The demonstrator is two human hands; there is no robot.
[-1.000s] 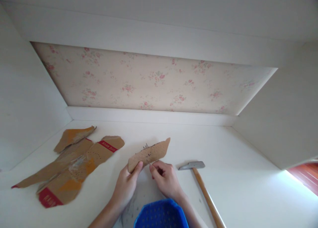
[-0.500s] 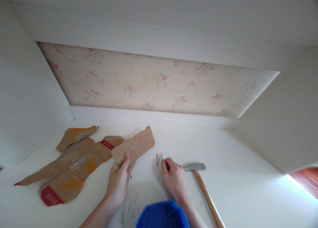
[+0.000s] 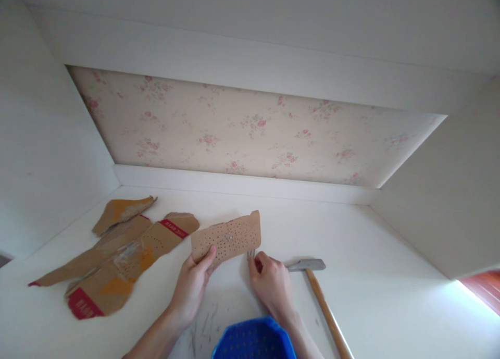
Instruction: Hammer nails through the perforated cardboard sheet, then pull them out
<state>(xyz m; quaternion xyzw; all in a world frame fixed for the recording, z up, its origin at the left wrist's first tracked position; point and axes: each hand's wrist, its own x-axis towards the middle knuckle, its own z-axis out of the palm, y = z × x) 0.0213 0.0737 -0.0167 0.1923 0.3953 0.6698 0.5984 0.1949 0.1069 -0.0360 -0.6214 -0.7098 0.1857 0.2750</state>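
Observation:
My left hand (image 3: 191, 286) grips a strip of brown cardboard (image 3: 238, 240) by its lower left part, thumb on top. Many small holes dot the strip, and several shiny specks cluster near its middle. Just right of the strip, my right hand (image 3: 271, 281) is closed in a pinch around a thin nail (image 3: 254, 253). Other nails (image 3: 249, 255) stand or lie right beside its fingertips, partly covered by the strip's lower edge. A hammer (image 3: 322, 301) with a wooden handle lies on the white surface, its metal head close to my right hand.
Torn cardboard pieces (image 3: 113, 260) with red and orange patches lie at the left. A blue perforated basket (image 3: 253, 338) sits at the bottom, between my forearms. White side walls and a floral back panel (image 3: 219, 124) enclose the white surface (image 3: 344, 228).
My left hand has shifted right and levelled the cardboard strip, bringing its right end over the nails. My right hand has lowered slightly, still pinching.

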